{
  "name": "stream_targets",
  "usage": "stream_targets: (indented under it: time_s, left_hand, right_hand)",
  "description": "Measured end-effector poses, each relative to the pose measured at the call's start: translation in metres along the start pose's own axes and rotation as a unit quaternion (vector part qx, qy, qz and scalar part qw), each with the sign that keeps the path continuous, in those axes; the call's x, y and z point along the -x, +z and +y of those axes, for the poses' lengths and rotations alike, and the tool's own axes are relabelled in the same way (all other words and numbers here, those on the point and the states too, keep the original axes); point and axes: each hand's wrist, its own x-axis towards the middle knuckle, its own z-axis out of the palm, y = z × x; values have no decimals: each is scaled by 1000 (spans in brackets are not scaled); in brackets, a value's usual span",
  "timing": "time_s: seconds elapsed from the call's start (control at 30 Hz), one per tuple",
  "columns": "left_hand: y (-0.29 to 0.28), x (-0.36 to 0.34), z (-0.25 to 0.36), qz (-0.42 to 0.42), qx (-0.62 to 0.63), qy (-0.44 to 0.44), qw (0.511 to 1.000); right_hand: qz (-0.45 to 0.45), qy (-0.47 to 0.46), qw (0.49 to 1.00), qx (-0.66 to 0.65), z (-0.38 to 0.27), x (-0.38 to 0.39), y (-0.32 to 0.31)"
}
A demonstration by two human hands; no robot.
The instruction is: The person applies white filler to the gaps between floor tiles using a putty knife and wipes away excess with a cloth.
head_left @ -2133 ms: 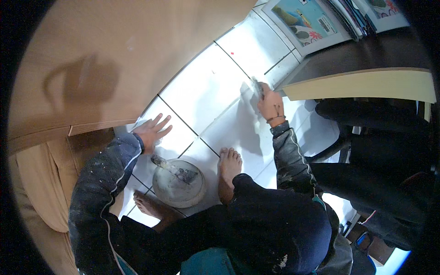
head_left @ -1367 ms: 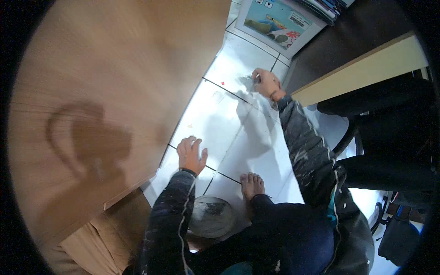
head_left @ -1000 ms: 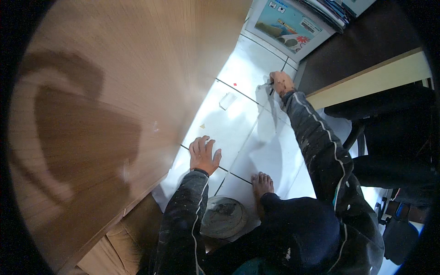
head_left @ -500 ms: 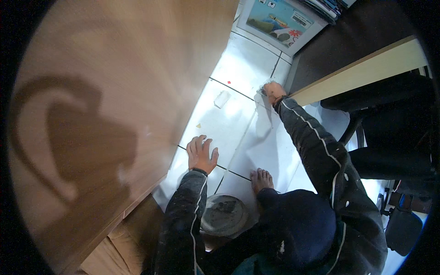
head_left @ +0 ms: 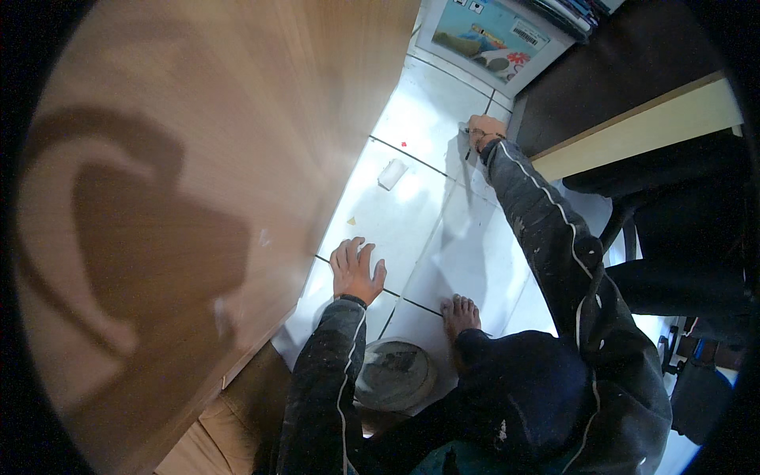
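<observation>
My left hand (head_left: 356, 273) is planted on the white tiled floor (head_left: 388, 206), fingers spread, holding nothing. Farther off to the right, my right hand (head_left: 485, 131) is closed low over the tiles by the dark furniture. A thin dark edge shows beneath its fingers, too small to name. Between the hands lie a small white block (head_left: 392, 174), a tiny red scrap (head_left: 404, 144) and a yellowish triangular chip (head_left: 351, 221). Beside my left forearm stands a round grey tub (head_left: 430, 370) with greyish, smeared contents.
A tall wooden panel (head_left: 317, 103) rises along the left. At the far end stands a white-framed box (head_left: 507, 75) with a picture front. Dark furniture (head_left: 602, 87) and a black chair (head_left: 673, 229) line the right. My bare foot (head_left: 461, 313) rests near the tub.
My right hand has moved slightly farther away and turned over the tiles, still closed. The left hand keeps its place on the floor while the whole view shifts a little.
</observation>
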Motion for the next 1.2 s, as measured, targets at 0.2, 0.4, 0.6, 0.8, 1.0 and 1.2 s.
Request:
stream_targets:
  time_s: [0.2, 0.4, 0.6, 0.8, 1.0, 1.2]
  left_hand:
    - [0, 2, -3, -7, 0, -6, 1000]
    - [5, 4, -5, 5, -5, 5, 1000]
    - [0, -1, -3, 2, -5, 13, 1000]
    - [1, 3, -5, 2, -5, 3, 1000]
    - [1, 0, 2, 1, -1, 3, 1000]
    - [-5, 2, -2, -19, 0, -12, 1000]
  right_hand:
    - [4, -129, 991, -41, -16, 64, 8]
    - [82, -47, 985, -142, -1, 50, -2]
    - [83, -85, 989, -84, -16, 68, 56]
    - [9, -116, 990, -73, -16, 86, 25]
    - [116, -85, 978, -149, 11, 9, -1]
    - [51, 66, 991, -106, -11, 5, 11]
